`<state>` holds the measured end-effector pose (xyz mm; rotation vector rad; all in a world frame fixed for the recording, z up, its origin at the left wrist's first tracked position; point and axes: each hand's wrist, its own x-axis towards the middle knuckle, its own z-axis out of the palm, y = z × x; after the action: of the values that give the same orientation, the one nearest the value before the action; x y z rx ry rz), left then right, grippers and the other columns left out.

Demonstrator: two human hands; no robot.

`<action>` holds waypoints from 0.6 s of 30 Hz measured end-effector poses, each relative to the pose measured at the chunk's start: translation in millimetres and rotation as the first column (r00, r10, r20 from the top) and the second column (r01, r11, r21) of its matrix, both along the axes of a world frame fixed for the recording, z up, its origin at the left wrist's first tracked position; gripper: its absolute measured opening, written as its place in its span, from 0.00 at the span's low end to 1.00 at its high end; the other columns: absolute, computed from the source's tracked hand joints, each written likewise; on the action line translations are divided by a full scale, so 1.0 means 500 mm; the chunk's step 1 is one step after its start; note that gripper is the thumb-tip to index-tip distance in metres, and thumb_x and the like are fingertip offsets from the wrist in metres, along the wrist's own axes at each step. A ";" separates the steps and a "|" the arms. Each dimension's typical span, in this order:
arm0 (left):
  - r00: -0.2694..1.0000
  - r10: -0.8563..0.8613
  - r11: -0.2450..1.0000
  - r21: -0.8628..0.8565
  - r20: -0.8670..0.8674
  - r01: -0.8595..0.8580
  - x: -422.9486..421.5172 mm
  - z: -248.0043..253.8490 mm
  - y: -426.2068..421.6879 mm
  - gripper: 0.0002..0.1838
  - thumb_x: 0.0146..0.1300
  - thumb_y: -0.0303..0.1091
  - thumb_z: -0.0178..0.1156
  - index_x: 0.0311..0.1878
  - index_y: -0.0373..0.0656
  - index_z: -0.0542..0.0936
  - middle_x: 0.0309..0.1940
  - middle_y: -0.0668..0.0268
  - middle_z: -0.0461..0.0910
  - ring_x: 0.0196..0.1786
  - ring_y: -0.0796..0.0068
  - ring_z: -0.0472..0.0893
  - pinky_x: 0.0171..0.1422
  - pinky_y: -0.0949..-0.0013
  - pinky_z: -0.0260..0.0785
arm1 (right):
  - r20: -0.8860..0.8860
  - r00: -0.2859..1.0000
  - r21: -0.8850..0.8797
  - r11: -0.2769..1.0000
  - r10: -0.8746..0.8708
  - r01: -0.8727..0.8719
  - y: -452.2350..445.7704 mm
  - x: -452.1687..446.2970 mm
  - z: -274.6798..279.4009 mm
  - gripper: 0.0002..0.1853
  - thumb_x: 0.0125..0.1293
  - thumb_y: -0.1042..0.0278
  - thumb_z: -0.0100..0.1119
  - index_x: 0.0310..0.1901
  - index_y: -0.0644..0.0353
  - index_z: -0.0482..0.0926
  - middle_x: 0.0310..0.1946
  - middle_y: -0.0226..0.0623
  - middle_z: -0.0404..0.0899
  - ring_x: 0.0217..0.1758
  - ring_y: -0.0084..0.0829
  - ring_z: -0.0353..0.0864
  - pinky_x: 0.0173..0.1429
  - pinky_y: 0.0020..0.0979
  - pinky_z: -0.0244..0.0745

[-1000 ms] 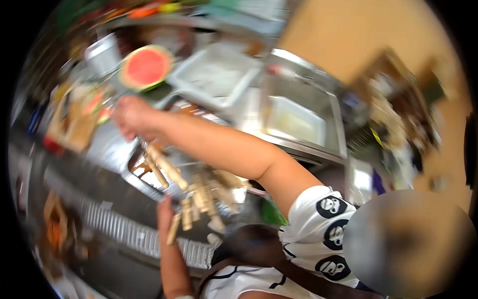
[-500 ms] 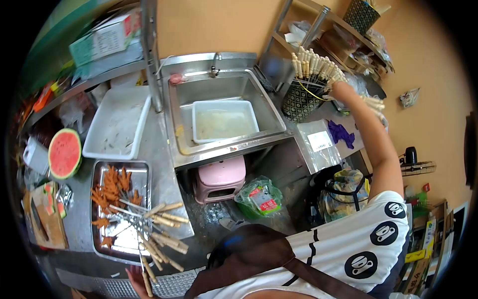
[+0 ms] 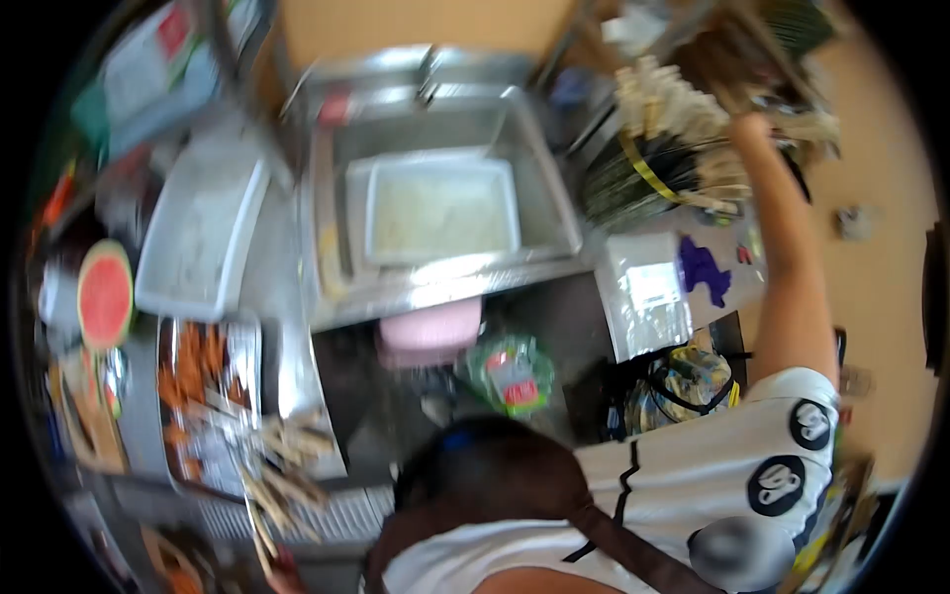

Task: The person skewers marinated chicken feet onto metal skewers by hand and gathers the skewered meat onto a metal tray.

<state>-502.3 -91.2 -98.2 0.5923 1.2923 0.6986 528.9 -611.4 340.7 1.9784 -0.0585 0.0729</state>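
At the bottom left, my left hand point(image 3: 285, 573) is blurred and partly cut off, closed at the end of a wooden skewer handle point(image 3: 261, 537). Several other skewers point(image 3: 282, 490) with pale handles lean out over the edge of a metal tray point(image 3: 255, 342), and reddish-brown food pieces point(image 3: 185, 361) lie inside. My right hand point(image 3: 749, 129) reaches far out to the upper right, curled among pale-handled skewers point(image 3: 673, 99) in a dark patterned basket point(image 3: 614, 188) with a yellow handle. What its fingers grip is smeared by motion.
A steel sink point(image 3: 327, 213) holds a white tub point(image 3: 373, 223) of cloudy water. Another white tray point(image 3: 198, 247), cut watermelon point(image 3: 105, 295) and a cutting board point(image 3: 94, 416) are leftward. A pink stool point(image 3: 430, 327) and a green bag point(image 3: 513, 376) stand below; a purple cloth point(image 3: 703, 269) lies right.
The view has shifted and blurred. My right hand has moved up and right across the basket, where dark rods now show. My left hand stays low beside the skewer handles.
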 end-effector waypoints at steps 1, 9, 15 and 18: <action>0.982 0.140 0.990 0.004 -0.123 -0.141 0.084 0.068 -0.038 0.28 0.68 0.43 0.41 0.64 0.34 0.55 0.60 0.49 0.62 0.61 0.55 0.66 0.62 0.58 0.64 | -0.005 0.999 -0.041 0.998 0.040 -0.040 0.014 0.033 -0.003 0.12 0.59 0.64 0.53 0.42 0.54 0.81 0.41 0.34 0.80 0.39 0.33 0.81 0.36 0.39 0.76; 0.918 0.311 0.926 -0.138 -0.248 -0.351 0.073 0.156 -0.154 0.25 0.68 0.42 0.44 0.63 0.37 0.58 0.63 0.55 0.60 0.62 0.60 0.66 0.60 0.60 0.62 | -0.016 0.907 0.176 0.894 0.421 -0.412 0.092 0.059 -0.032 0.13 0.59 0.61 0.55 0.42 0.57 0.80 0.37 0.37 0.81 0.35 0.36 0.80 0.35 0.38 0.75; 0.795 0.322 0.939 0.067 -0.515 -0.337 0.081 0.221 -0.226 0.19 0.63 0.38 0.53 0.54 0.38 0.71 0.50 0.58 0.75 0.51 0.65 0.76 0.50 0.67 0.71 | 0.112 0.765 0.533 0.611 0.634 -0.585 0.107 -0.117 -0.001 0.15 0.59 0.58 0.56 0.43 0.58 0.80 0.34 0.40 0.81 0.31 0.37 0.80 0.33 0.37 0.75; 0.475 0.281 0.947 0.321 -0.834 0.004 0.024 0.217 -0.304 0.13 0.62 0.39 0.55 0.45 0.43 0.79 0.40 0.63 0.80 0.41 0.80 0.76 0.45 0.73 0.69 | 0.222 0.589 0.714 0.281 0.777 -0.641 0.166 -0.259 -0.006 0.16 0.59 0.56 0.57 0.43 0.59 0.80 0.33 0.41 0.81 0.29 0.38 0.79 0.33 0.37 0.75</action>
<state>-490.2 -243.4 10.2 1.1931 2.2588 0.7407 399.5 -528.4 337.7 2.6719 1.1495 0.5589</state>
